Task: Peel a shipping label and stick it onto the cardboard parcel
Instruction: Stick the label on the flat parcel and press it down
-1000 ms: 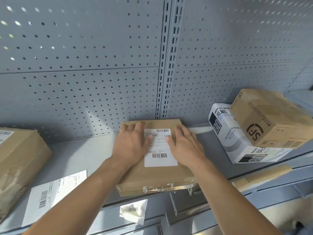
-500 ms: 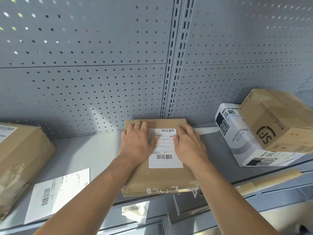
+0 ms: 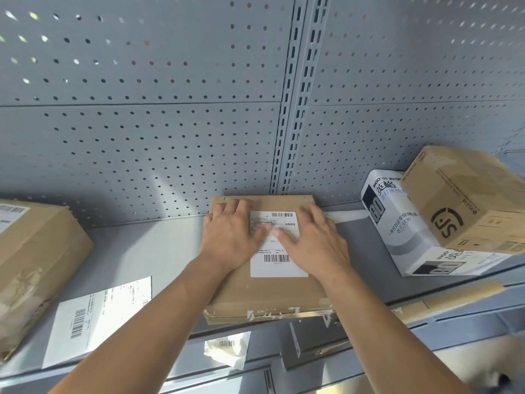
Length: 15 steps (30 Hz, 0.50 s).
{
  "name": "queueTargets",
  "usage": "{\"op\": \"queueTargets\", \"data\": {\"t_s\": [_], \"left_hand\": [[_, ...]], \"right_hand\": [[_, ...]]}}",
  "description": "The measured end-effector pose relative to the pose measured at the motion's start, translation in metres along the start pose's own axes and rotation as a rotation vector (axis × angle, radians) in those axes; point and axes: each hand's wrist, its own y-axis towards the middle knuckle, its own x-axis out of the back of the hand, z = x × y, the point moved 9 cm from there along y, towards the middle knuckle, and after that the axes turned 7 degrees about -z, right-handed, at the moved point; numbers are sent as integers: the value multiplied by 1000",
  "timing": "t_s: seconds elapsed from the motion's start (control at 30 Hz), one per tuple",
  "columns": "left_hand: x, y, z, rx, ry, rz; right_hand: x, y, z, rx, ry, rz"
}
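Note:
A flat brown cardboard parcel (image 3: 267, 294) lies on the grey shelf (image 3: 147, 251), its far edge against the pegboard. A white shipping label (image 3: 277, 267) with two barcodes lies flat on its top face. My left hand (image 3: 230, 237) rests palm down on the parcel, fingers spread, its thumb on the label's left side. My right hand (image 3: 315, 243) lies flat on the label's right side, its thumb nearly touching the left thumb. Both hands press down and hold nothing.
A second label sheet (image 3: 93, 317) lies on the shelf at front left, next to a large taped carton (image 3: 31, 265). At right, a brown carton (image 3: 466, 200) leans on a white printed box (image 3: 412, 231). A crumpled label backing (image 3: 227, 348) sits on the ledge below.
Both thumbs have slid inward across the label's middle and nearly meet. The hands stay flat on the parcel; the view has shifted slightly.

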Motion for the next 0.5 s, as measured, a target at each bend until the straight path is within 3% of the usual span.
{"op": "queueTargets", "data": {"t_s": [0.5], "left_hand": [[-1, 2, 4, 22, -5, 11]], "right_hand": [[11, -1, -4, 3, 93, -95]]}}
